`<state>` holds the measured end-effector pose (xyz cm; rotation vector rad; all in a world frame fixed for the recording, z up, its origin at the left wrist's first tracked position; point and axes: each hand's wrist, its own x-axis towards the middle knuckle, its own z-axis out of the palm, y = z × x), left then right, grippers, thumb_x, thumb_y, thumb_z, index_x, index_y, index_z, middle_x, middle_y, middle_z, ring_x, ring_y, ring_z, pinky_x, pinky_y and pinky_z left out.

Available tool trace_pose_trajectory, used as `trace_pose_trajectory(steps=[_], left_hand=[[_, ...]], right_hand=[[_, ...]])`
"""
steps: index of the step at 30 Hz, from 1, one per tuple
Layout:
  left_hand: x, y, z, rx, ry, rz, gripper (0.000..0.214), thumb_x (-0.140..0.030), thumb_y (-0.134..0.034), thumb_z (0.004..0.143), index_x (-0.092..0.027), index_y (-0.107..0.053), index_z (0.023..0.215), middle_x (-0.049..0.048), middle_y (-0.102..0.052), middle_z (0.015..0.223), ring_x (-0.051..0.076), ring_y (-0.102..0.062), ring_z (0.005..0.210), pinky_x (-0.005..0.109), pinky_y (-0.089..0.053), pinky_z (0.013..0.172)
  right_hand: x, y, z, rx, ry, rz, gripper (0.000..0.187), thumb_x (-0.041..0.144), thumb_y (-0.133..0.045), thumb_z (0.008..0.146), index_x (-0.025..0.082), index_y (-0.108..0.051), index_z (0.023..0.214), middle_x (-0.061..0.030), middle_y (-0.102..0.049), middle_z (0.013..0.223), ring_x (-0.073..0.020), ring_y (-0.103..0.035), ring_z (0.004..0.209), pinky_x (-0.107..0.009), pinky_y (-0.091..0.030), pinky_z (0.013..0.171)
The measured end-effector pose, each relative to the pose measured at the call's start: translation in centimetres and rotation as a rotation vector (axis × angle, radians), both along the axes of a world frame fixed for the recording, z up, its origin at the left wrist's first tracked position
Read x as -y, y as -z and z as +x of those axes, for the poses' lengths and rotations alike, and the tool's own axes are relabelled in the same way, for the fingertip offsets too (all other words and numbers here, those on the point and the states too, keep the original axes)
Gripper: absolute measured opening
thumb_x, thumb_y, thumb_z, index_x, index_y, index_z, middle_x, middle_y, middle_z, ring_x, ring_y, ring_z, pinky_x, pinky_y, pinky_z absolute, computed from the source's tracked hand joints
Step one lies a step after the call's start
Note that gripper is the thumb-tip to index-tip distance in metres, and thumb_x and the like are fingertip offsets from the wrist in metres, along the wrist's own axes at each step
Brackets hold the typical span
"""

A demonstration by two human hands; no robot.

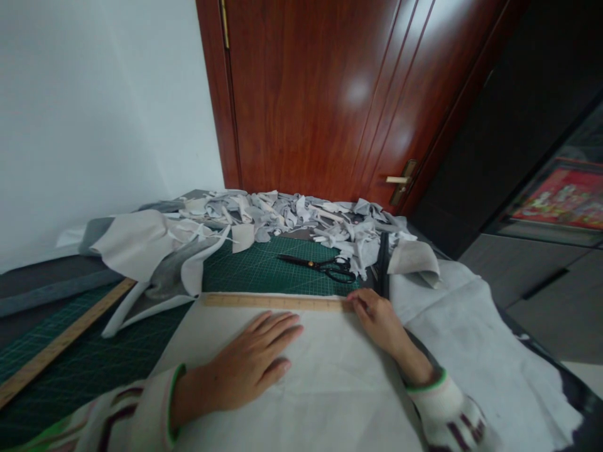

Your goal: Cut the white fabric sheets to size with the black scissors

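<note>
A pale sheet of fabric or leather (320, 389) lies flat in front of me. Along its far edge runs a wooden ruler (273, 302). My left hand (259, 358) rests palm down on the sheet just below the ruler, fingers stretched out. At the ruler's right end, my right hand (379, 320) pinches it between thumb and fingers. Beyond the ruler, black-handled scissors (318, 266) lie on the green cutting mat (254, 270), blades pointing left.
A heap of grey and white scraps (292, 213) lines the back of the table. Larger cut pieces (136, 245) lie at left, near a second wooden ruler (61, 345). More pale material (461, 333) spreads at right. Behind stands a brown door (320, 94).
</note>
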<state>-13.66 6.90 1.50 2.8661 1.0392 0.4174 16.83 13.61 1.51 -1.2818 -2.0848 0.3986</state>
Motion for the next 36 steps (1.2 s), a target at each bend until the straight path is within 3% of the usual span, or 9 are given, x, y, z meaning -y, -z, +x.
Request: trace_pose_trajectory(steps=[4,10,17,21,25,36], left_hand=[[0.1,-0.2,0.0,-0.012,-0.015,-0.006,0.056,-0.023,-0.051,0.096,-0.026,-0.033,0.149,0.0038,-0.042,0.154,0.023,-0.036,0.141,0.045,-0.023,0.119],[0.1,0.0,-0.2,-0.023,-0.015,-0.017,0.057,-0.026,-0.052,0.096,-0.026,-0.032,0.150,0.0023,-0.040,0.155,0.023,-0.034,0.142,0.044,-0.023,0.120],[0.2,-0.1,-0.2,0.022,-0.018,-0.052,0.060,-0.026,-0.054,0.095,-0.028,-0.031,0.150,0.0031,-0.042,0.154,0.024,-0.037,0.141,0.045,-0.025,0.119],[0.1,0.2,-0.3,0.038,-0.090,-0.039,0.069,-0.028,-0.056,0.094,-0.025,-0.021,0.154,0.0079,-0.031,0.159,0.028,-0.028,0.145,0.050,-0.026,0.118],[-0.4,0.9,-0.5,0.058,-0.148,0.028,0.075,-0.034,-0.057,0.092,-0.023,-0.018,0.155,0.0108,-0.029,0.160,0.032,-0.027,0.145,0.053,-0.027,0.117],[-1.0,1.2,-0.6,0.036,-0.145,0.112,0.079,-0.036,-0.057,0.093,-0.019,-0.013,0.156,0.0129,-0.033,0.157,0.030,-0.034,0.142,0.048,-0.027,0.116]], right_hand=[[-0.1,0.1,-0.8,0.080,0.012,0.064,0.012,0.027,-0.051,0.092,0.020,-0.060,0.098,-0.0081,-0.063,0.090,-0.0244,-0.059,0.090,-0.040,-0.050,0.083],[-0.3,0.2,-1.6,0.166,-0.079,-0.002,0.019,0.021,-0.054,0.091,0.016,-0.059,0.109,-0.0120,-0.061,0.104,-0.0265,-0.059,0.100,-0.045,-0.050,0.091],[-0.6,-0.1,-0.4,0.200,-0.155,-0.099,0.015,0.018,-0.053,0.092,0.020,-0.062,0.103,-0.0069,-0.058,0.097,-0.0211,-0.060,0.090,-0.039,-0.052,0.085],[-0.1,-0.1,0.3,0.210,-0.185,-0.130,0.017,0.018,-0.051,0.092,0.021,-0.062,0.105,-0.0068,-0.058,0.101,-0.0212,-0.060,0.093,-0.038,-0.052,0.086],[0.2,0.1,0.9,0.215,-0.162,-0.118,0.018,0.018,-0.050,0.093,0.022,-0.063,0.105,-0.0073,-0.059,0.101,-0.0222,-0.060,0.094,-0.039,-0.052,0.086],[-0.1,0.0,2.8,0.259,-0.069,-0.080,0.019,0.014,-0.051,0.091,0.019,-0.065,0.103,-0.0095,-0.061,0.097,-0.0264,-0.059,0.096,-0.042,-0.052,0.083]])
